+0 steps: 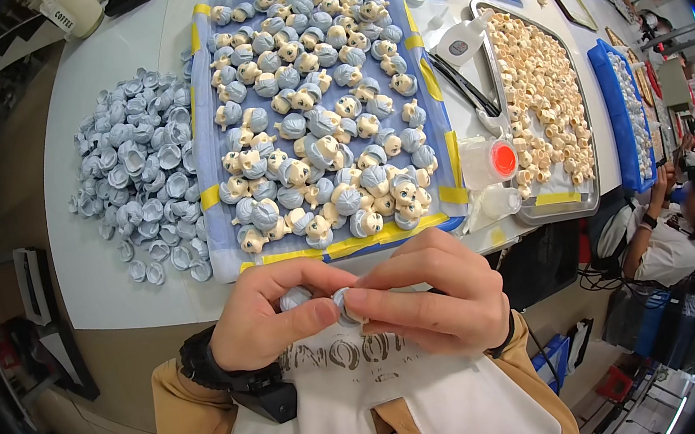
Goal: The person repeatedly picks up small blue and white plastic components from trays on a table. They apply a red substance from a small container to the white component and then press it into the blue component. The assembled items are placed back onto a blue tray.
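Note:
In front of my chest, just off the table's near edge, both hands are close together. My left hand is closed, with one rounded grey-blue doll hair piece tucked in its curled fingers. A second grey-blue hair piece is pinched between the fingertips of my left hand and my right hand. Whether a doll head sits inside either piece is hidden by the fingers. Beyond my hands, a cloth-lined blue tray edged with yellow tape holds many small doll heads with grey-blue hair.
Left of the tray lies a pile of loose hair shells. To the right, a metal tray holds cream-coloured parts. Between them are a white squeeze bottle, black tweezers and a jar with a red-orange top. A co-worker sits far right.

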Motion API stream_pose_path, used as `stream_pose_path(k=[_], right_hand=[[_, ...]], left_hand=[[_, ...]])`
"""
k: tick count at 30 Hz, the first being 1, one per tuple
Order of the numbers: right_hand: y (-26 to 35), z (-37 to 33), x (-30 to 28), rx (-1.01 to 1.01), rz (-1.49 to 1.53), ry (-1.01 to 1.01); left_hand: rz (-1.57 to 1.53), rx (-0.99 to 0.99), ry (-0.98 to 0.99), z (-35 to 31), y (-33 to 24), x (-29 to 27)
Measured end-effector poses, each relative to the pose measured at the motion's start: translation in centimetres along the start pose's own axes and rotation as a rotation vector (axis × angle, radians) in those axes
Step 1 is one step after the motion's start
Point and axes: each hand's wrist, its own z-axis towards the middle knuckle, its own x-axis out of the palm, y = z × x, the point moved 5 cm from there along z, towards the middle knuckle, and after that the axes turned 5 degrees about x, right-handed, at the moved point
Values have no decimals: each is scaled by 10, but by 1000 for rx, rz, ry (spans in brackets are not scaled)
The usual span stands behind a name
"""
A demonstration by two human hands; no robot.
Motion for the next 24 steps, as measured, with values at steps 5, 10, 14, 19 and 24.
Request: stream_pose_path(k=[5,10,14,19,24], right_hand=[[0,-1,6,0,-2,0],[4,-2,11,15,-36,-17],[3,-3,14,39,-60,-33],[0,-1,10,69,51,-71],[-4,-9,11,107,190,-94]], left_hand=[[-132,64,-11,0,1,1],[-130,71,-24,-3,4,-1],[-108,78,-30,-3,6,-1],[-1,162,25,-5,-2,1],[55,150,42,-7,-1,-3]])
